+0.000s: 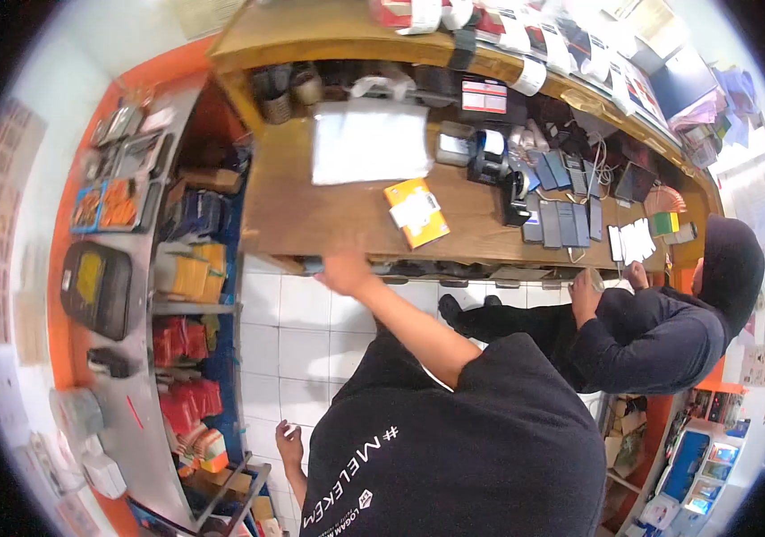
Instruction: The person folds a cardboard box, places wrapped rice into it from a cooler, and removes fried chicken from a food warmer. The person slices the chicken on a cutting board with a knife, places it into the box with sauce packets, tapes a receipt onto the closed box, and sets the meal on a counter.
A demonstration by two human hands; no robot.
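Observation:
My right hand [347,268] reaches over the front edge of the wooden counter [284,219]. Motion blurs its fingers, but they look stretched out with the thumb apart, and nothing shows in them. Nearest to it on the counter is a yellow-orange box [416,213] with a white label. Farther back lies a stack of white sheets [369,141], apart from the hand. Low at the left, my left hand [289,440] hangs over the tiled floor, fingers closed on a small white object [290,431] whose kind I cannot make out.
Phones [561,222] lie in rows beside a tape dispenser [515,199]. At the right a co-worker [669,331] in a dark hood sits with hands near white slips [633,242]. To the left stands a shelf unit [123,376] with a black case [96,288] and packets.

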